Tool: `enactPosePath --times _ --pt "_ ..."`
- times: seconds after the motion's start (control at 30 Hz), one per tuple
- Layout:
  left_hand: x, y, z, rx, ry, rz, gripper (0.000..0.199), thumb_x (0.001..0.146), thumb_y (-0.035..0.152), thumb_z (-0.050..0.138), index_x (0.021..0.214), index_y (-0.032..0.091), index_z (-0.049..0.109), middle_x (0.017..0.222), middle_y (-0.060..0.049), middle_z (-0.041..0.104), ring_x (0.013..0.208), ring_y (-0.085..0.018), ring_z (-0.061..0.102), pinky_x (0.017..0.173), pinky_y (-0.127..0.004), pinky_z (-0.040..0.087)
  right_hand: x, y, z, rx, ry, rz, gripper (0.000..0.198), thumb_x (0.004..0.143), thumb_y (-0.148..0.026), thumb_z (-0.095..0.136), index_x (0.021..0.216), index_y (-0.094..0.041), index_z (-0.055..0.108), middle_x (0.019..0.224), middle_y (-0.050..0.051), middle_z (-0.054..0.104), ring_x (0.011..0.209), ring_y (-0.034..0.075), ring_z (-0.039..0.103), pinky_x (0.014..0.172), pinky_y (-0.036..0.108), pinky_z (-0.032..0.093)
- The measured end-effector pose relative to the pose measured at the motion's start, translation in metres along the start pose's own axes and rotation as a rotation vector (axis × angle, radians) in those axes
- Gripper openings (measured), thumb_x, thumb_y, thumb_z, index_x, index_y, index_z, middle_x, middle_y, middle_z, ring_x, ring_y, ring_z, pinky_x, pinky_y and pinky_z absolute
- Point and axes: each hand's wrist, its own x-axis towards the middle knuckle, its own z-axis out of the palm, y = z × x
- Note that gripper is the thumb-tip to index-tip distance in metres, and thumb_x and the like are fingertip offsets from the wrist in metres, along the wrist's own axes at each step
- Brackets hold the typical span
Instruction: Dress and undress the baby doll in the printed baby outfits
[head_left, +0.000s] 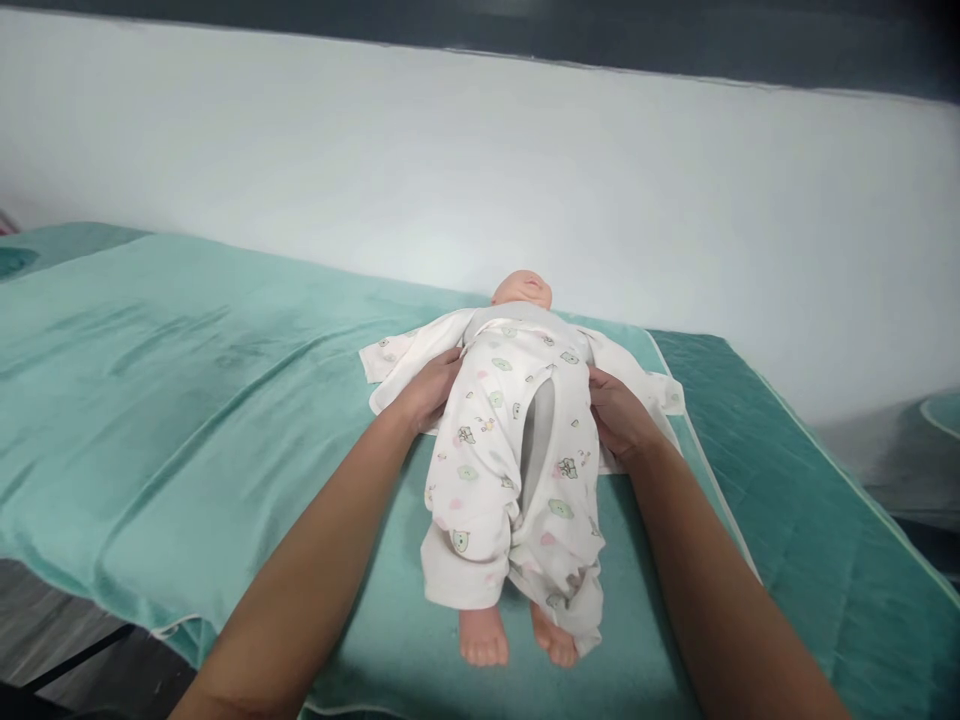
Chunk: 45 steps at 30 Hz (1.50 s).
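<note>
A baby doll lies on its back, head toward the wall and feet toward me. It wears white baby pants with a small animal print, over a grey body with a slit showing at the crotch. A white baby shirt lies spread open beneath, its sleeves out to both sides. At the waist's left edge my left hand is closed on the pants, fingertips partly tucked out of sight. My right hand grips the opposite side of the pants at hip height, its fingertips also partly hidden. Both bare doll feet stick out below the cuffs.
A light green blanket covers the bed under the doll, wrinkled at left. Darker green quilted bedding shows at right. Behind stands a white wall. Grey floor is visible at lower left, past the bed's edge.
</note>
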Motion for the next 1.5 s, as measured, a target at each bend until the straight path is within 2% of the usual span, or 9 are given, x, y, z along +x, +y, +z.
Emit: enactPosePath --times 0.4,0.47,0.63,0.83,0.97,1.07,1.17,1.23,1.5 --pt "-0.003 0.002 0.000 0.046 -0.006 0.033 0.049 0.072 0.035 0.073 0.118 0.020 0.067 0.116 -0.013 0.071 0.105 -0.029 0.066 0.088 -0.039 0.053 0.005 0.001 -0.003 -0.003 -0.053 0.002 0.031 0.063 -0.019 0.066 0.092 -0.026 0.072 0.099 0.002 0.077 0.100 0.028 0.068 0.084 0.041 0.056" --pt "-0.001 0.000 -0.002 0.109 0.023 0.059 0.043 0.074 0.038 0.071 0.113 0.020 0.068 0.111 -0.011 0.072 0.102 -0.028 0.066 0.087 -0.039 0.052 0.005 0.000 -0.003 -0.009 -0.062 -0.001 0.031 0.064 -0.020 0.065 0.094 -0.026 0.072 0.101 0.001 0.076 0.100 0.027 0.068 0.084 0.041 0.056" --pt "0.003 -0.004 -0.005 0.363 0.187 0.155 0.029 0.076 0.042 0.064 0.095 0.020 0.067 0.100 -0.007 0.071 0.093 -0.026 0.064 0.079 -0.036 0.049 0.006 0.001 -0.005 -0.029 -0.036 0.003 0.034 0.062 -0.019 0.065 0.095 -0.025 0.071 0.098 0.002 0.076 0.096 0.027 0.069 0.083 0.042 0.056" --pt "0.002 -0.004 -0.006 0.396 0.174 0.190 0.030 0.077 0.044 0.064 0.094 0.019 0.066 0.097 -0.007 0.070 0.091 -0.024 0.062 0.078 -0.034 0.048 0.008 0.003 -0.001 0.012 -0.019 -0.025 0.037 0.057 -0.015 0.063 0.092 -0.025 0.069 0.092 0.001 0.075 0.090 0.026 0.068 0.079 0.041 0.055" --pt "0.004 -0.004 -0.006 0.404 0.170 0.237 0.028 0.079 0.044 0.063 0.093 0.019 0.066 0.096 -0.006 0.069 0.089 -0.022 0.061 0.079 -0.034 0.048 0.007 0.005 0.001 -0.016 0.097 -0.058 0.018 0.060 -0.020 0.065 0.078 -0.024 0.065 0.073 -0.001 0.069 0.074 0.021 0.064 0.070 0.036 0.052" --pt "0.006 -0.003 -0.004 0.380 0.251 0.323 0.030 0.081 0.040 0.063 0.104 0.020 0.066 0.104 -0.006 0.069 0.095 -0.020 0.062 0.087 -0.033 0.048 0.006 0.005 0.002 -0.117 0.262 -0.129 0.009 0.066 -0.025 0.065 0.073 -0.024 0.060 0.065 -0.003 0.060 0.063 0.017 0.057 0.064 0.033 0.048" --pt "0.004 0.000 0.000 0.420 0.328 0.431 0.030 0.084 0.035 0.061 0.111 0.022 0.065 0.116 -0.006 0.066 0.105 -0.019 0.061 0.096 -0.033 0.047 0.004 -0.001 0.005 -0.221 0.375 -0.310 0.009 0.072 -0.028 0.065 0.079 -0.025 0.060 0.074 -0.002 0.060 0.071 0.017 0.057 0.071 0.031 0.047" --pt "0.002 0.002 0.003 0.470 0.323 0.502 0.027 0.086 0.033 0.059 0.109 0.023 0.067 0.120 -0.006 0.063 0.112 -0.020 0.059 0.100 -0.032 0.046 0.002 -0.007 0.009 -0.290 0.365 -0.401 0.009 0.076 -0.032 0.066 0.081 -0.025 0.061 0.083 0.000 0.062 0.082 0.018 0.058 0.079 0.032 0.047" --pt "0.000 0.011 0.008 0.587 0.224 0.587 0.022 0.091 0.032 0.054 0.101 0.023 0.071 0.118 -0.005 0.064 0.114 -0.021 0.056 0.101 -0.033 0.043 0.001 -0.014 0.010 -0.394 0.204 -0.406 0.016 0.082 -0.037 0.067 0.093 -0.027 0.064 0.097 0.001 0.060 0.091 0.018 0.055 0.086 0.032 0.045"
